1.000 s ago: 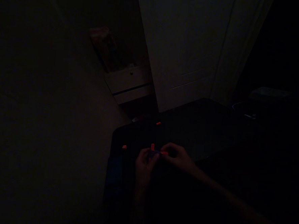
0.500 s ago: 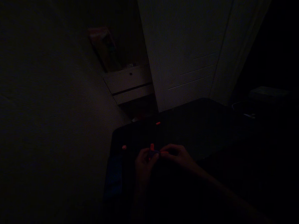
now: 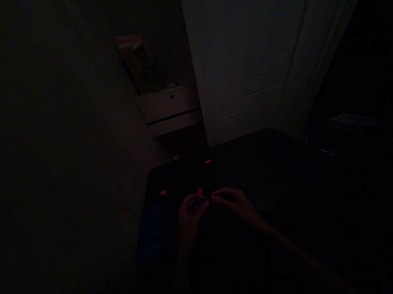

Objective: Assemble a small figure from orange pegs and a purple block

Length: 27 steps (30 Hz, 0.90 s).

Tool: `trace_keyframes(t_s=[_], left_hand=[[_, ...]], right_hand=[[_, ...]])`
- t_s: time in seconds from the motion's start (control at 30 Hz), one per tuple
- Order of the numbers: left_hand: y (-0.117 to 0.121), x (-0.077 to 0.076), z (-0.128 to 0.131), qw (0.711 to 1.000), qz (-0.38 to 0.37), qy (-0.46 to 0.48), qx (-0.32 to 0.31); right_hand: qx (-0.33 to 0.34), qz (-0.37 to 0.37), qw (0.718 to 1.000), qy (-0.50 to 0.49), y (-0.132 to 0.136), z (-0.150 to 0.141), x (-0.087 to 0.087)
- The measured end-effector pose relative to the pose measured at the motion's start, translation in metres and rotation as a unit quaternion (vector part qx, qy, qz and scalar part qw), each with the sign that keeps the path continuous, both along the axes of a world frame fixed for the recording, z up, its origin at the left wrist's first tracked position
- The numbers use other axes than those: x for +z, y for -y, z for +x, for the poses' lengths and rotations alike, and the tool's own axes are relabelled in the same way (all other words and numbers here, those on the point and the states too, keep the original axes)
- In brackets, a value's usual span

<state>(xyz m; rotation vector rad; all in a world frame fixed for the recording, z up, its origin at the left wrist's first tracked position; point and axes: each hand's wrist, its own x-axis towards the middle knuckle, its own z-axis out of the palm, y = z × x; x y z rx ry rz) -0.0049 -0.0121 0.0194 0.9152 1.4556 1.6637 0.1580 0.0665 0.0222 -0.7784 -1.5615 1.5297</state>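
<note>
The room is very dark. My left hand (image 3: 189, 215) and my right hand (image 3: 234, 203) meet over a dark table (image 3: 265, 169), fingers pinched together on a small dark object with orange-red parts (image 3: 200, 196). What exactly each hand grips is too dim to name. Two more small orange pieces lie on the table, one at the far edge (image 3: 208, 161) and one to the left (image 3: 163, 193).
A blue flat thing (image 3: 151, 226) lies at the table's left edge. A pale door (image 3: 245, 61) stands behind the table. A low drawer unit (image 3: 172, 110) sits by the wall to the left. Dim objects and a cable (image 3: 326, 150) lie at the right.
The orange piece at my right fingertips has slipped mostly out of sight between the hands. Both hands stay nearly in place.
</note>
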Motion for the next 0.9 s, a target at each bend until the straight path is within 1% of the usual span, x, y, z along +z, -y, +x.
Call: trace_keyframes(t_s=[0.07,0.13,0.3,0.4,0.5,0.67,0.77,0.9], left_hand=[[0.000,0.000,0.000,1.000,-0.004,0.003,-0.002],[-0.001,-0.001,-0.001,1.000,-0.013,-0.007,0.000],[-0.010,-0.002,-0.001,0.996,-0.054,-0.063,0.013],[-0.016,-0.006,-0.001,0.990,-0.075,-0.121,0.011],[-0.021,-0.008,-0.002,0.977,-0.086,-0.194,0.023],[-0.025,-0.006,-0.008,0.953,-0.111,-0.282,0.031],[-0.027,-0.004,-0.011,0.943,-0.105,-0.313,0.033],[-0.031,-0.005,-0.014,0.933,-0.069,-0.351,0.049]], right_hand=[[-0.009,0.013,1.000,0.018,0.001,0.001,0.001],[-0.020,0.008,0.999,0.025,0.001,0.002,0.002],[-0.049,0.009,0.998,0.040,-0.004,0.008,-0.003],[-0.060,0.028,0.996,0.054,-0.007,0.010,-0.006],[-0.059,0.046,0.995,0.061,-0.008,0.010,-0.011],[-0.054,0.056,0.995,0.061,-0.010,0.008,-0.017],[-0.047,0.059,0.995,0.062,-0.010,0.009,-0.016],[-0.043,0.084,0.993,0.073,-0.009,0.011,-0.013]])
